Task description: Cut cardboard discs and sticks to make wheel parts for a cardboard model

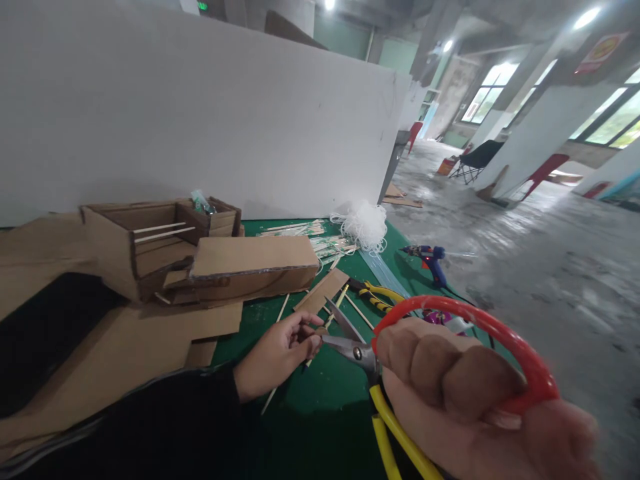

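Observation:
My right hand (450, 373) is wrapped round the red handles of a pair of scissors (357, 353), with the blades spread apart. The blade tips point left, toward my left hand (287, 347). My left thumb and fingers are pinched together right at the lower blade. A small brownish bit shows at the fingertips, too small to name. Beyond the blades lie a cardboard strip (321, 291) and thin wooden sticks (359, 311). Under my right hand, a tool's yellow handles (385, 440) show in part.
Yellow-and-black pliers (380, 293) and a blue glue gun (431, 260) lie on the green tabletop (265, 307). Cardboard boxes (257, 260) stand at left, over flat cardboard sheets (125, 353). Bundled sticks (300, 229) and a white cord heap (365, 227) sit before a white panel (225, 113).

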The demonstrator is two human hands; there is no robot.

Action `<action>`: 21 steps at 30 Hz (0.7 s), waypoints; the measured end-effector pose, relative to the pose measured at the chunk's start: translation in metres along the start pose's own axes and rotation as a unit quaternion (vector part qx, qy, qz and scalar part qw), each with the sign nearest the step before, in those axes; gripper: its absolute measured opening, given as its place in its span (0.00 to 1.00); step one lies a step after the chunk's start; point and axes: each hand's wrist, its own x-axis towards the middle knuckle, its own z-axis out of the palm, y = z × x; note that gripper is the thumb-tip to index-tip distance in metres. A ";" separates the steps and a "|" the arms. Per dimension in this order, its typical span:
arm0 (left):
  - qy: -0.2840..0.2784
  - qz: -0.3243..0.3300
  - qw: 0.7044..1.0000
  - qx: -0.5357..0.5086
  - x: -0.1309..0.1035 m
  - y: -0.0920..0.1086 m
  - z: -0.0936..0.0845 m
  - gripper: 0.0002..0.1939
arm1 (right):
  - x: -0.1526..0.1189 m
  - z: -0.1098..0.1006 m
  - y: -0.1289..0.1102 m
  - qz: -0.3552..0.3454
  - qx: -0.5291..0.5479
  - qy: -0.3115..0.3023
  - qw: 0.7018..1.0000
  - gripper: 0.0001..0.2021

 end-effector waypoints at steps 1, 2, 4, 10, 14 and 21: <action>0.004 -0.003 1.000 -0.002 0.000 0.000 0.001 0.21 | -0.001 0.002 0.002 -0.008 0.021 0.013 1.000 0.28; 0.009 -0.006 1.000 -0.002 0.000 0.000 0.002 0.20 | -0.003 0.004 0.004 -0.013 0.040 0.027 0.999 0.28; 0.017 -0.011 1.000 0.000 0.000 0.001 0.004 0.19 | -0.005 0.007 0.006 -0.023 0.056 0.042 0.997 0.27; 0.019 -0.013 0.999 0.029 -0.003 0.004 0.006 0.16 | -0.005 -0.001 0.003 0.013 0.063 -0.013 0.998 0.25; 0.012 -0.010 0.997 0.072 -0.006 0.007 0.004 0.15 | 0.000 -0.014 -0.002 0.054 0.035 -0.124 0.990 0.23; 0.013 0.001 0.993 0.117 -0.006 0.009 0.002 0.17 | -0.001 -0.008 0.001 0.024 0.041 -0.068 0.997 0.23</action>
